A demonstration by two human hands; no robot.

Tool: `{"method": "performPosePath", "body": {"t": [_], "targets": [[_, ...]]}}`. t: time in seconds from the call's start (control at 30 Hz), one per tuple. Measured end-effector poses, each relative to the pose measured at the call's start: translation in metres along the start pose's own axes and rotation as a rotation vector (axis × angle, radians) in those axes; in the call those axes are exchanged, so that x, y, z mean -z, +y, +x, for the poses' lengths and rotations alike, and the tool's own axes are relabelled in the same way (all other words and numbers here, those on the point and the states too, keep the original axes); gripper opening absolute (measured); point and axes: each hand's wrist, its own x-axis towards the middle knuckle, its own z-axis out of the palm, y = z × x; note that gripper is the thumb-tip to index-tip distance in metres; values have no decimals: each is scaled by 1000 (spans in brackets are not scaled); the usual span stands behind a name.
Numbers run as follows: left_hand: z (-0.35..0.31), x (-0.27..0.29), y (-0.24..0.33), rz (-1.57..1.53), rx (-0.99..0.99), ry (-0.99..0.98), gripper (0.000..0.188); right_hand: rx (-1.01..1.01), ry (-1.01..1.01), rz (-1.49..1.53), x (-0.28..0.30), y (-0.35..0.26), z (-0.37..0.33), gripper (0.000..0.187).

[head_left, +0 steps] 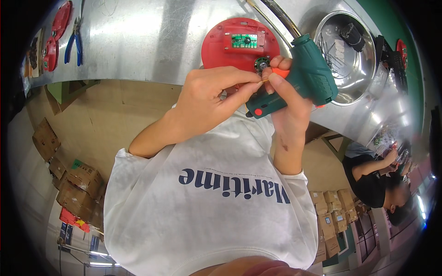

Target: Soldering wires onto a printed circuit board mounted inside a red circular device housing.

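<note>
Upper centre-right of frame: right hand (pixel 293 102) grips green gun (pixel 314 64) (likely rigid, hefty; hold by handle (pixel 270 104)); left hand (pixel 207 94) pinches thin wire (pixel 265 81), probably limp.

White short-sleeved shirt (pixel 202 225), dark lettering (pixel 205 181)

Along the near edge of the bench (pixel 138 37), a hand could pass between the blue-handled pliers (pixel 78 48) by the left end and the round red housing (pixel 212 51). Right of that housing, the green tool (pixel 315 69) and the metal bowl (pixel 357 76) beside it block the way.
</note>
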Motion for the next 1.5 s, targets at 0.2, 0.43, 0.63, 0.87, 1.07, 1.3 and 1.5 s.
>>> {"method": "performPosePath", "body": {"t": [0.2, 0.43, 0.63, 0.87, 1.07, 1.3, 1.5], "targets": [[0, 1, 0, 36, -7, -29, 12, 8, 19, 12, -1, 2, -2, 29], [-1, -2, -10, 76, -122, 50, 14, 28, 25, -24, -2, 0, -1, 27], [5, 0, -20, 122, 7, 247, 11, 74, 73, -158, 0, -13, -12, 23], [13, -7, -28, 182, -77, 362, 8, 41, -20, -451, 32, -35, -38, 26], [14, -8, -28, 197, -54, 378, 7, 20, -71, -705, 47, -36, -47, 31], [17, -8, -28, 194, -39, 372, 5, 111, -87, -749, 65, -30, -50, 33], [18, -7, -27, 187, -21, 362, 6, 98, -101, -784, 67, -31, -49, 31]]}}
